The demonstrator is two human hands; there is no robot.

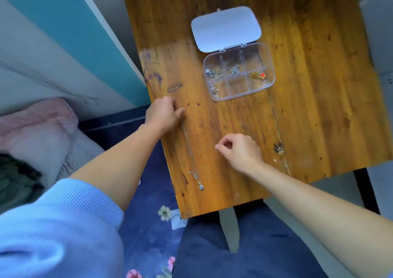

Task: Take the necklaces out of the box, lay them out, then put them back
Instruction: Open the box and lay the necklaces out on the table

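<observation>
Necklaces are the business here, and one silver necklace [189,148] is already out of the compartment box [239,71], stretched in a thin line on the wooden table [308,86] well to the near-left of that box. Its far end sits under the left hand [162,113], whose fingers are closed on or pressing the chain; the blur there makes it hard to say which. Its near end, with a small pendant [201,186] and a bunched bit of clasp chain, lies close to the table's front edge.

The right hand [240,150] hovers nearer than the box and right of the chain, thumb and forefinger pinched together, apparently holding nothing.

The box stands open, its white lid [226,28] folded flat on the far side. Four compartments hold jewellery: two silver tangles in the back row, a gold piece with a red bead [258,75] to the right, and another silver piece [213,89] in the front-left cell.

Judging by its look, the chain is very light, limp and prone to knotting, with no stiffness to push against. Best taken by a fingertip pinch at the clasp or pendant and lifted so it hangs free; the tangles in the box should be drawn out slowly by one end, not scooped.
</observation>
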